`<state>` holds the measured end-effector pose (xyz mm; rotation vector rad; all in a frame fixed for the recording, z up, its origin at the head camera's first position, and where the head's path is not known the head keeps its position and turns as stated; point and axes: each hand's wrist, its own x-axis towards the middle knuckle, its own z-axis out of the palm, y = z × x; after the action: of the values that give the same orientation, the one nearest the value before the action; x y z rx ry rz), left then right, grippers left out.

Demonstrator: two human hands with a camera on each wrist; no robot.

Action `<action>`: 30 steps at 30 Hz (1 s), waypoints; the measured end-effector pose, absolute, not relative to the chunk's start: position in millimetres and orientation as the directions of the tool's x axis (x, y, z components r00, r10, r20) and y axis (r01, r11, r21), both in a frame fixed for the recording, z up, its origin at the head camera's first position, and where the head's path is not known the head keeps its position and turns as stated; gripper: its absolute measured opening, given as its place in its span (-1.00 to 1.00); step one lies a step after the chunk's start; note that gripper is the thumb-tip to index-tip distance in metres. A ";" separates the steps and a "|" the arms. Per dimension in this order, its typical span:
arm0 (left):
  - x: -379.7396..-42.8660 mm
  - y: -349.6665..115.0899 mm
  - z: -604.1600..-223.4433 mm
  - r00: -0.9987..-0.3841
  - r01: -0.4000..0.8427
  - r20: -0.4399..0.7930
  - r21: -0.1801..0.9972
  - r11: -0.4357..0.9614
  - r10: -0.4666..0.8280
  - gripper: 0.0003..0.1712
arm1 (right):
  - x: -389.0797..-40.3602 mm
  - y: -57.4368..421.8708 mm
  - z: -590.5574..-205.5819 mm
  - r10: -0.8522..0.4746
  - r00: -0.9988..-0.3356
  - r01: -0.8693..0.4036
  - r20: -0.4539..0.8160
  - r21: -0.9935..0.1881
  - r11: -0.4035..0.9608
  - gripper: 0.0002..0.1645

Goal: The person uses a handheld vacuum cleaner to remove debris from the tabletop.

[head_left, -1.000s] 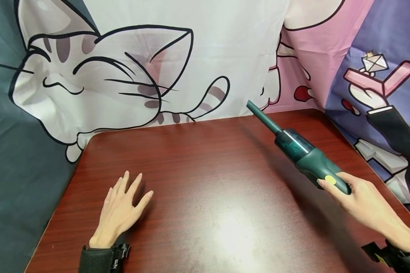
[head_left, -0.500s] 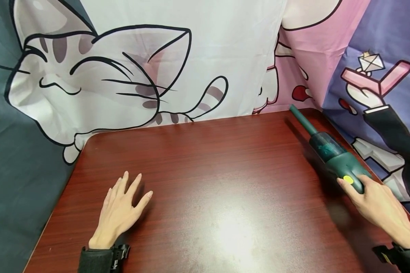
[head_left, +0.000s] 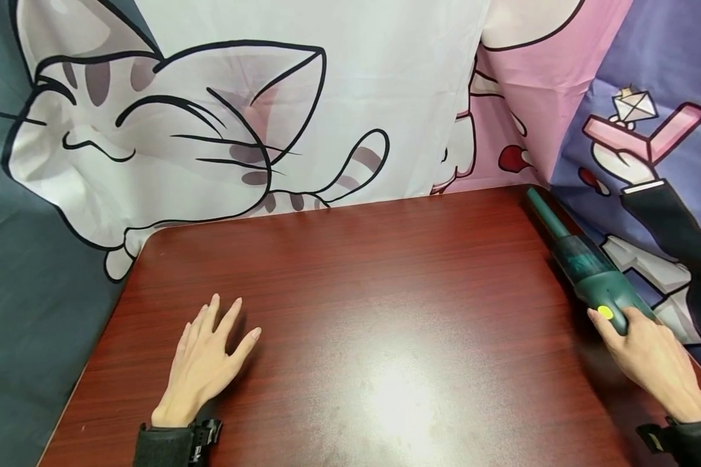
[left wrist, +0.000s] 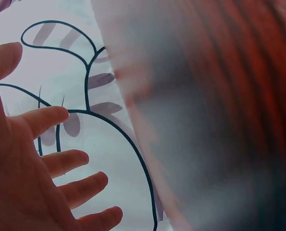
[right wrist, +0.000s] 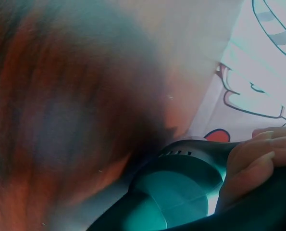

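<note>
A green handheld vacuum cleaner [head_left: 607, 285] with a dark see-through dust cup, a long narrow nozzle and a yellow round button lies along the table's right edge, its nozzle toward the far right corner. My right hand [head_left: 648, 357] grips its handle, thumb beside the button. In the right wrist view, curled fingers [right wrist: 258, 163] wrap the vacuum's green body [right wrist: 176, 192]. My left hand [head_left: 201, 363] is spread palm down over the left part of the table, holding nothing. The left wrist view shows its fingers [left wrist: 70, 163] straight and apart.
The dark red wooden table [head_left: 339, 292] has a bright glare patch near its front. Behind it hangs a white cloth [head_left: 409, 97] printed with a cartoon cat. A blue and pink printed cloth [head_left: 677, 58] borders the right side, a grey-green cloth [head_left: 41, 324] the left.
My right hand has carried the vacuum cleaner to the right and lowered it, from over the table's right half to its right edge. My left hand has stayed in place.
</note>
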<state>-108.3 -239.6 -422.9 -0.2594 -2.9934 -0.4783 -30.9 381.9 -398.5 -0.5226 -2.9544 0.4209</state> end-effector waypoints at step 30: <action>-107.1 -235.1 -423.1 -0.976 0.201 0.140 0.298 0.933 0.165 -0.15 | -40.9 367.4 -409.6 0.205 -0.967 0.247 -0.153 -0.354 0.902 -0.20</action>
<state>-107.1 -235.1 -423.1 -0.2830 -2.9777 -0.4762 -40.9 367.4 -409.6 -0.3781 -3.1728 0.6143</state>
